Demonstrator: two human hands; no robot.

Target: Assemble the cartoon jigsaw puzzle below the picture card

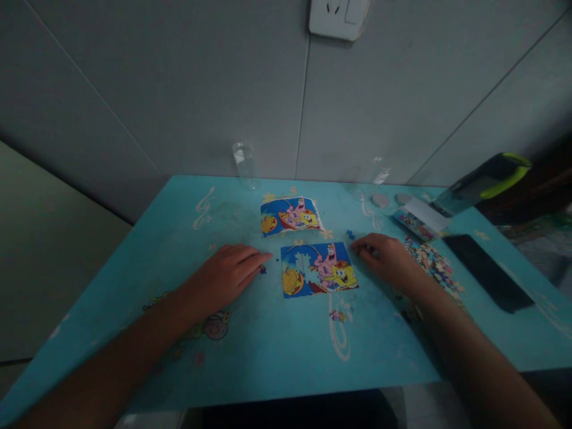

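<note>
A jigsaw picture lies flat on the table, with a gap in its middle where the table shows. Behind it is a reference picture with the same cartoon scene. My left hand rests left of the jigsaw, fingers stretched out, with a small dark piece by its fingertips. My right hand is at the jigsaw's right edge, fingers curled together; what they hold, if anything, is hidden. A blue piece lies just behind it. Other pieces lie in front of the jigsaw.
A pile of loose pieces lies beside my right forearm. Further right are a dark phone-like slab, a picture card and a bottle. Clear containers and round lids stand or lie near the wall.
</note>
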